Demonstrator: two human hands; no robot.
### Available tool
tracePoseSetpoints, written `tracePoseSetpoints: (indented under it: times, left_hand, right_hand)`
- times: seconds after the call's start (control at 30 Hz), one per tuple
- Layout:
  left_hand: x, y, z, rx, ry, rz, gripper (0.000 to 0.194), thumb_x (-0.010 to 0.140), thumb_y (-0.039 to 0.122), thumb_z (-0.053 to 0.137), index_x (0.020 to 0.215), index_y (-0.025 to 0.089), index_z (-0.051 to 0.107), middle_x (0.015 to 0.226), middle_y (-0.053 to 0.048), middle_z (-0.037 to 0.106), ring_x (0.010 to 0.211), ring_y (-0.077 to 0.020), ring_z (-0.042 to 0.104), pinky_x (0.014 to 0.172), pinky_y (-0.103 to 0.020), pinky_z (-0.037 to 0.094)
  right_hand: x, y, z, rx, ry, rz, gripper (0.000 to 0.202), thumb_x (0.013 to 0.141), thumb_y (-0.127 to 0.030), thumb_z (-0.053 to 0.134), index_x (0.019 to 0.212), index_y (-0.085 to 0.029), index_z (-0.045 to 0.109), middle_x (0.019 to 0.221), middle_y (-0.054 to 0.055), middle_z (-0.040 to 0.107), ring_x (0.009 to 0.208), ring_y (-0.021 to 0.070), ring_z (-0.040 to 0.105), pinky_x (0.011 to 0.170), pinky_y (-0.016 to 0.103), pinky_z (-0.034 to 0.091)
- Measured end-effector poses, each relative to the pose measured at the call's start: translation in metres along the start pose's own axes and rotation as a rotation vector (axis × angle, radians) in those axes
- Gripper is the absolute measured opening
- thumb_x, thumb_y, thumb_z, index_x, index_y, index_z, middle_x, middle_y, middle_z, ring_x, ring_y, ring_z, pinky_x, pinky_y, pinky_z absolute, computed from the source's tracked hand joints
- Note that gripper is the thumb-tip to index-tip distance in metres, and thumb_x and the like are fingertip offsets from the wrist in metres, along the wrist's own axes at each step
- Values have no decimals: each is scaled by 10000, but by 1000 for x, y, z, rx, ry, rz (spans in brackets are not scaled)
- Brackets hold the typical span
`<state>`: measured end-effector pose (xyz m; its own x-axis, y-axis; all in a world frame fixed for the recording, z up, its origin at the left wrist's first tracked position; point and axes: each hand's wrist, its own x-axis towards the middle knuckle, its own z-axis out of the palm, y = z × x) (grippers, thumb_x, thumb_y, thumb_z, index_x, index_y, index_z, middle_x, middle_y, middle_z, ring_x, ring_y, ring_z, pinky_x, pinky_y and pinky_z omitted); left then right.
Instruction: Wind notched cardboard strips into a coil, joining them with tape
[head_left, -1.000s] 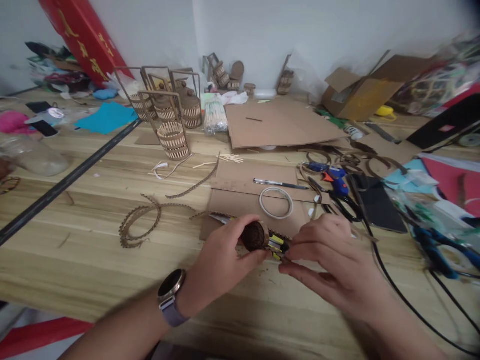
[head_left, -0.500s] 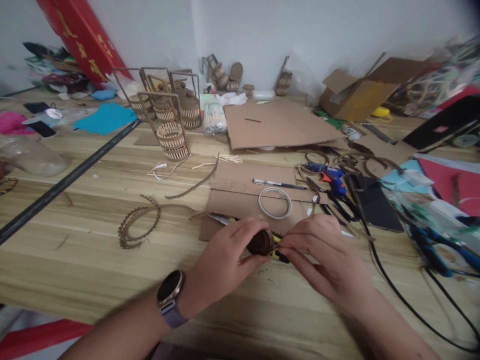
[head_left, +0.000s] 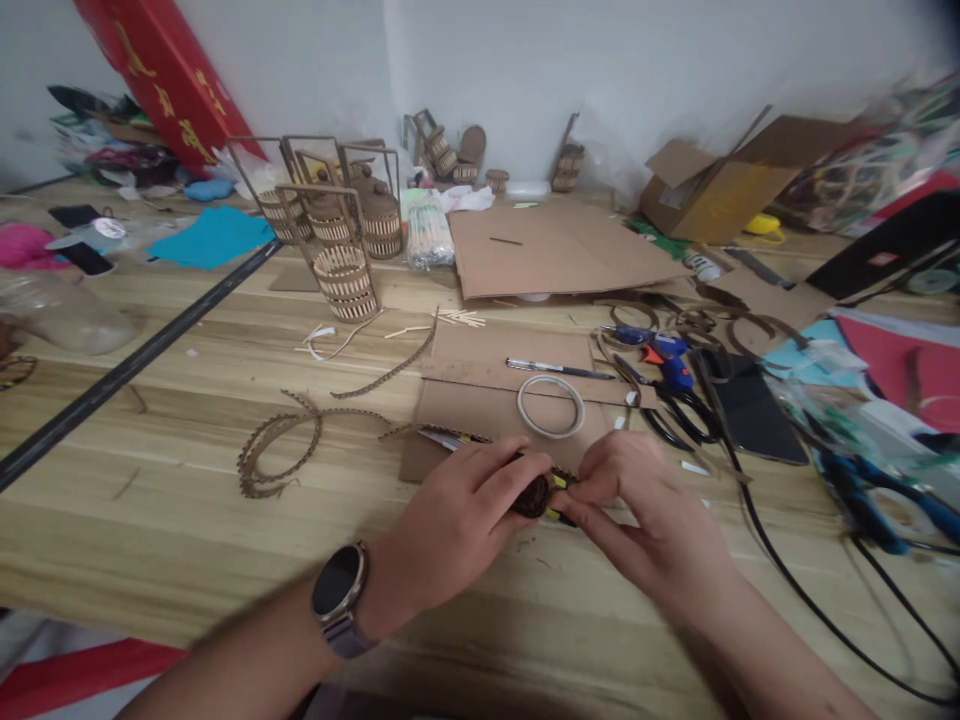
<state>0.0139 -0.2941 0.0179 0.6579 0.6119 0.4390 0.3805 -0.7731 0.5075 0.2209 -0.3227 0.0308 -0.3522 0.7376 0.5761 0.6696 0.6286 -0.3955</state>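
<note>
A small, dark brown roll of cardboard strip (head_left: 534, 495) is wrapped by the fingers of my left hand (head_left: 457, 525), which cover much of it. My right hand (head_left: 649, 520) is closed in a pinch right at the roll's right side; what lies between its fingertips is hidden. Beneath and behind both hands, a yellow and black utility knife (head_left: 559, 484) lies on the table, mostly covered, its blade (head_left: 441, 437) poking out past my left hand. A long notched brown strip (head_left: 352, 411) curls over the table to the left.
Brown cardboard sheets (head_left: 465, 398) bear a ring of tape (head_left: 550, 407) and a pen (head_left: 559, 369). On the right lie black-handled scissors (head_left: 686, 415), a blue glue gun (head_left: 675, 362), a phone (head_left: 757, 405) and a black cable (head_left: 772, 560). Small slatted baskets (head_left: 345, 283) stand at back left.
My left hand has rolled over the coil, its fingers now covering more of the top, and the coil has turned slightly. My right fingers have curled in closer at its side.
</note>
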Motion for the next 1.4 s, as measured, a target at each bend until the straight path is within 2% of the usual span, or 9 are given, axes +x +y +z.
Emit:
tracePoseSetpoints:
  times: [0.23,0.37,0.5,0.63,0.77,0.9,1.17,1.3,1.4]
  left_hand:
    - [-3,-2,4,-49,-9,37,369,955,146,516,1317,183,454,1313,-134,589,1173,-248,584,1002,-406,491]
    - [-5,-2,6,-240,-26,-145,637,875,333,688,1409,181,374,1346,-149,575,1217,-264,562,1033,-409,460]
    - [0,1,0,-401,-76,-319,490,852,309,709,1285,167,529,1206,-93,667,1081,-227,636,954,-333,492]
    - [3,5,-5,-453,-212,-252,457,816,242,712,1242,148,572,1218,-86,658,1117,-221,609,991,-313,459]
    - [-2,8,-2,-443,-373,-170,497,800,250,700,1268,153,565,1203,-98,655,1101,-239,607,987,-332,459]
    - [-5,10,3,-428,-404,-137,510,788,258,702,1264,131,569,1167,-114,660,1083,-251,608,980,-333,454]
    - [-2,11,-3,-518,-343,-269,500,790,258,666,1274,174,572,1196,-84,666,1085,-237,612,986,-327,453]
    - [0,10,-5,-612,-285,-401,484,814,291,623,1279,169,572,1193,-83,664,1020,-221,627,897,-312,494]
    - [2,10,-5,-731,-300,-495,483,802,299,608,1265,163,581,1127,-81,675,936,-207,638,806,-297,516]
  right_hand:
    - [3,-1,0,126,-68,156,223,902,-230,632,704,-226,530,647,-23,593,615,151,571,604,288,407]
    - [3,-1,1,167,-56,213,215,882,-265,653,699,-227,547,657,-17,608,624,154,585,611,286,427]
    - [2,3,-1,218,-92,264,235,862,-331,672,678,-225,570,635,-16,610,601,150,583,571,264,431]
    - [1,18,-4,212,-129,416,263,897,-388,596,691,-225,596,622,-7,612,570,155,573,537,260,428]
    - [0,35,0,61,-262,441,159,876,-332,582,802,-218,665,766,49,682,717,211,624,650,311,459]
    - [-1,42,12,55,-354,455,200,869,-307,544,729,-224,661,755,63,688,769,235,624,723,342,447]
    - [-4,43,10,207,-149,712,313,884,-443,524,664,-223,557,561,0,533,507,156,453,503,275,347]
    - [-1,38,7,446,-44,847,394,882,-579,488,765,-207,548,553,-32,518,393,87,303,408,237,259]
    - [3,29,12,577,50,898,429,799,-622,588,900,-209,527,591,-42,534,409,79,332,422,226,272]
